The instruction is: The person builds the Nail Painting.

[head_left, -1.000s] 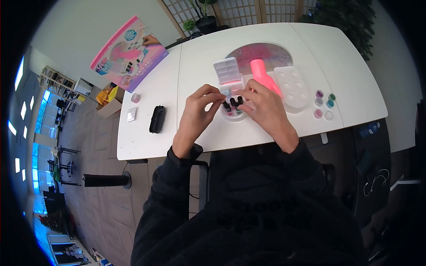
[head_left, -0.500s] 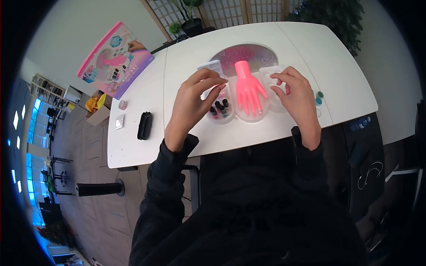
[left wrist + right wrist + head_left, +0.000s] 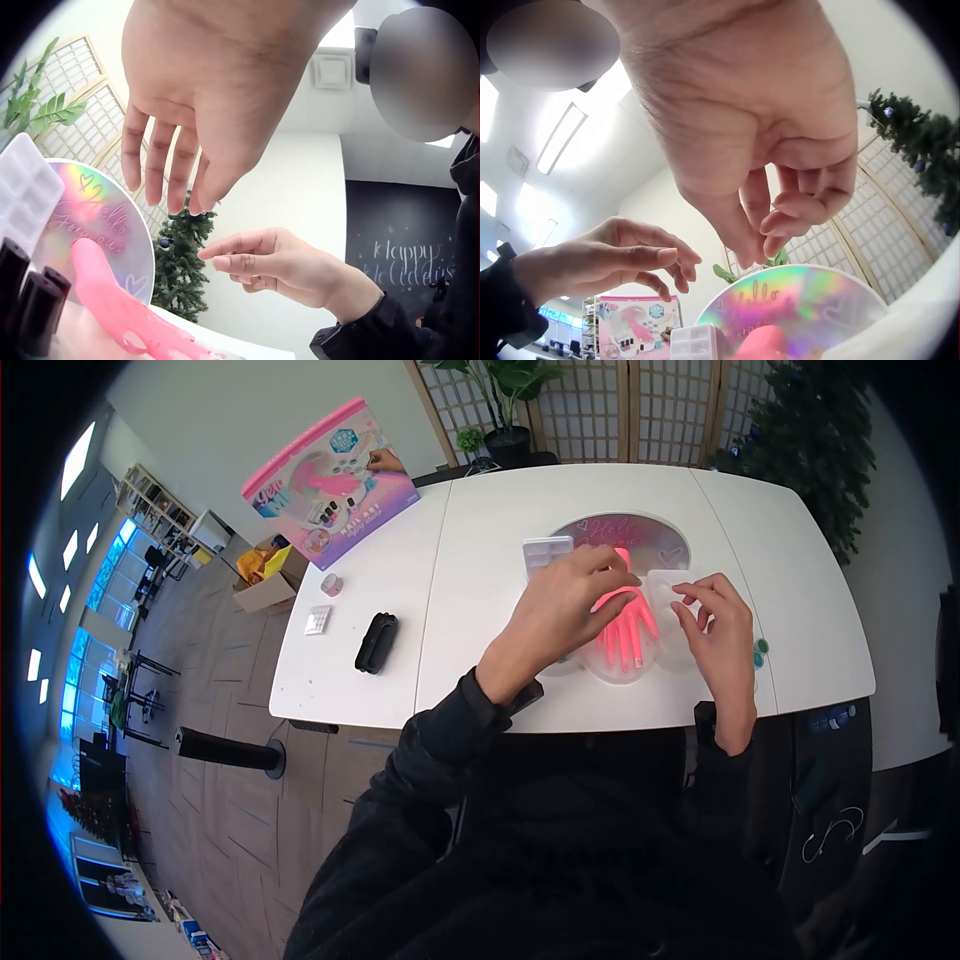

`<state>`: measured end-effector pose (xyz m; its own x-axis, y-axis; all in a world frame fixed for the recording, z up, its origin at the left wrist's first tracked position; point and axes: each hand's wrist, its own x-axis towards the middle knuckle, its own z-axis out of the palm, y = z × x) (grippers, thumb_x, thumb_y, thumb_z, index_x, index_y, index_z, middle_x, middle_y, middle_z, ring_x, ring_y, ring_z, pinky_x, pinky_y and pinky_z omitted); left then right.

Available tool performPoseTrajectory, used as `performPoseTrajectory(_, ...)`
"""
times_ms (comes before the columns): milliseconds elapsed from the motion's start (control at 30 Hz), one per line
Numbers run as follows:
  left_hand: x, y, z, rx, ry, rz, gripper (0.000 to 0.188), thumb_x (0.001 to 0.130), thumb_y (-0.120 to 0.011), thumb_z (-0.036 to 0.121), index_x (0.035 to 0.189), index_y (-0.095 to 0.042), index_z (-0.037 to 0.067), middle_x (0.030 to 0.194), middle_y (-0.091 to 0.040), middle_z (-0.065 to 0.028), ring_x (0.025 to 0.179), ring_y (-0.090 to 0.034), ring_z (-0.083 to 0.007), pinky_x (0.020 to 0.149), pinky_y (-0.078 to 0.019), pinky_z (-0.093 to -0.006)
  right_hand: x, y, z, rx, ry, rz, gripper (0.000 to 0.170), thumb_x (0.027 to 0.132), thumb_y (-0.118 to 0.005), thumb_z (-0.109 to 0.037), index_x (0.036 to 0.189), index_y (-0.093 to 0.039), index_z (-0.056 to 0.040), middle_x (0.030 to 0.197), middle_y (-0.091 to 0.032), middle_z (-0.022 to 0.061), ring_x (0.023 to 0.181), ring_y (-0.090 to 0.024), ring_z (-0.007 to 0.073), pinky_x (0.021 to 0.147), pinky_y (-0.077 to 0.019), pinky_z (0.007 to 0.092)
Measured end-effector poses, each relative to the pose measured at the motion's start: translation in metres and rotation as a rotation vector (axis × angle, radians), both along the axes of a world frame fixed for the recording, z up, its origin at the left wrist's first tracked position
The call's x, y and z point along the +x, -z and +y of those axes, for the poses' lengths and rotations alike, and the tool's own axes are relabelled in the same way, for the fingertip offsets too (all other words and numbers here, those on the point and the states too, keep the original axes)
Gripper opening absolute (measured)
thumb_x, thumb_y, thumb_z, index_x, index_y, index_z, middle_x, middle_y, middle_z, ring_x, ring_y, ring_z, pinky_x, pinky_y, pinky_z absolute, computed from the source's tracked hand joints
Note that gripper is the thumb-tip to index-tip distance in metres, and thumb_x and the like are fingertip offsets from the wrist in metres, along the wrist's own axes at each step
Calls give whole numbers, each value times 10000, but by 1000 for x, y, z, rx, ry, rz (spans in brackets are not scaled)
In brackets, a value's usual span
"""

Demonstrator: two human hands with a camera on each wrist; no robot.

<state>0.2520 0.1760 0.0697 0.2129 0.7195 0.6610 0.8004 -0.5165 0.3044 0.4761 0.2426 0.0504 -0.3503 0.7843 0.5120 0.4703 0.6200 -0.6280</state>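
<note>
My left hand [image 3: 560, 610] hovers in front of a pink model hand [image 3: 628, 638], its thumb and fingers loosely bent with a gap between the tips. Dark-capped nail polish bottles [image 3: 39, 309] show at lower left in the left wrist view; in the head view my left hand hides them. Over the white moulded tray [image 3: 660, 582], my right hand [image 3: 722, 642] hangs with its thumb and index tips close to each other. Nothing shows between the fingers of either hand. Behind the model stands a shiny rounded backboard [image 3: 655, 540] with pink lettering.
A compartment case [image 3: 545, 550] stands by the backboard, partly behind my left hand. Small glitter pots [image 3: 762, 648] lie right of my right hand. Farther left on the white table are a black case [image 3: 376, 643], a pink pot [image 3: 331, 585] and the nail art box [image 3: 330, 485].
My hands were together over the nail polish bottles and have parted. The right went rightwards to the white tray; the left then moved right to the pink model. The head view has shifted.
</note>
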Motion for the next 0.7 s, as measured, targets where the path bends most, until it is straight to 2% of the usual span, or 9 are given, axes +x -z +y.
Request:
performPoseTrajectory(167, -1, -3, -2, -25, -29, 5, 188, 876, -771, 112, 1057, -775, 62, 1043, -711, -73, 914, -711, -294, 752, -587, -391, 5, 6, 9, 39, -2, 27, 200, 865, -797, -16, 1062, -765, -2, 931, -634, 62, 635, -525, 151, 611, -464, 324)
performPoseTrajectory(333, 7, -6, -1, 27, 15, -110, 278, 886, -758, 97, 1162, -743, 60, 1110, -704, -101, 976, -705, -318, 807, -586, -398, 2, 4, 9, 119, 0, 58, 219, 858, -805, -4, 1073, -768, -11, 950, -636, 65, 633, -529, 154, 606, -462, 317)
performPoseTrajectory(467, 6, -7, 1, 46, 26, -123, 288, 888, -755, 89, 1174, -738, 62, 1123, -698, -102, 1008, -693, -323, 824, -577, -399, 7, -3, 6, 122, 27, 83, 222, 865, -797, 3, 1085, -770, -23, 956, -638, 57, 642, -542, 143, 595, -452, 302)
performPoseTrajectory(633, 9, -12, -1, 65, 42, -135, 421, 892, -748, 60, 1307, -677, 70, 1121, -680, -119, 1000, -688, -310, 833, -569, -394, 17, -20, 7, 143, 160, 169, 193, 884, -780, 3, 1072, -777, -40, 915, -640, 51, 651, -554, 135, 589, -442, 286)
performPoseTrajectory(667, 8, -8, -1, 58, 55, -134, 485, 891, -736, 21, 1364, -646, 70, 1124, -675, -130, 980, -688, -291, 836, -566, -381, 23, -18, 15, 170, 167, 188, 177, 886, -783, -21, 1062, -778, -42, 888, -644, 53, 647, -557, 152, 589, -447, 293)
performPoseTrajectory(700, 7, -10, 0, 60, 68, -132, 476, 889, -719, -13, 1355, -653, 57, 1122, -675, -136, 961, -684, -283, 828, -563, -371, 34, -15, 22, 201, 188, 197, 163, 889, -787, -45, 1051, -779, -45, 862, -648, 56, 642, -559, 169, 589, -452, 300)
